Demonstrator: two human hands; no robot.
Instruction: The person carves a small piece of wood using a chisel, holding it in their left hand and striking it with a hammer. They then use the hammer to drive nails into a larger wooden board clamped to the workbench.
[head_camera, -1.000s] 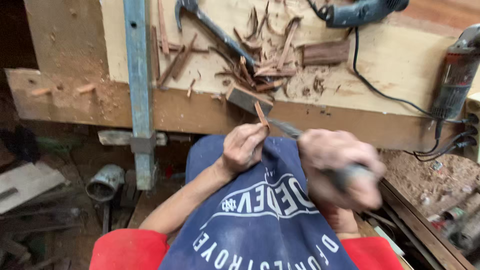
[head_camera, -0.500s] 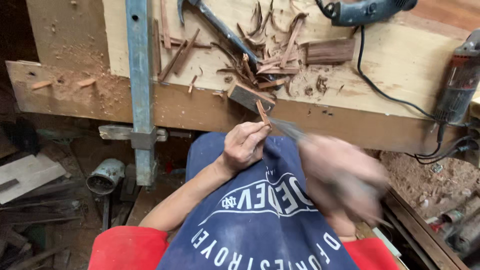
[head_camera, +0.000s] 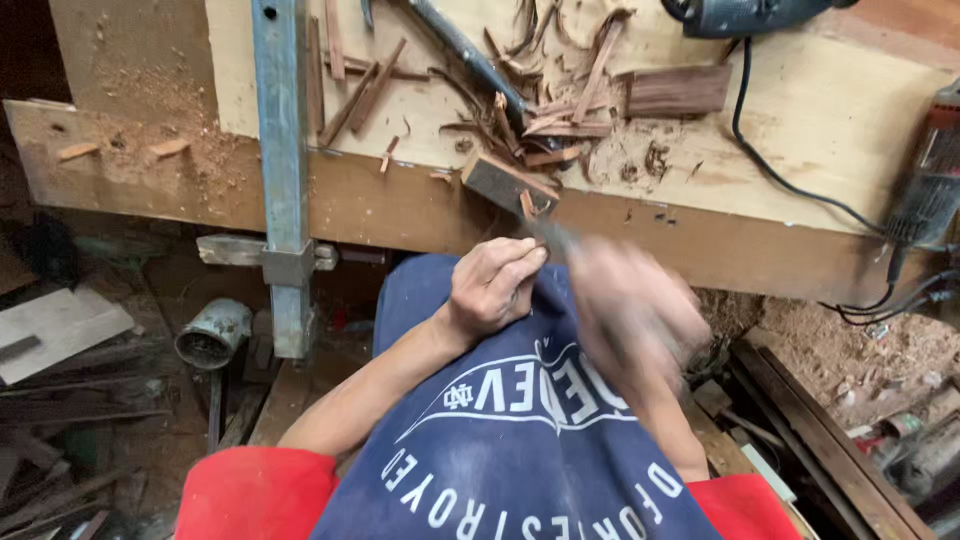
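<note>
Swung up toward the table (head_camera: 800, 130) edge since a second before: right hand (head_camera: 635, 310), blurred, fingers' grip impossible to tell. Left to right: left hand (head_camera: 493, 285), fingers pinched on a thin wood sliver (head_camera: 527, 205) just below the small block (head_camera: 505, 182).

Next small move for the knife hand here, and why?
Probably draw the right hand back for another short paring stroke. The left hand pinches a thin stick braced on the block; the blade lies at the stick, and shavings litter the bench.
</note>
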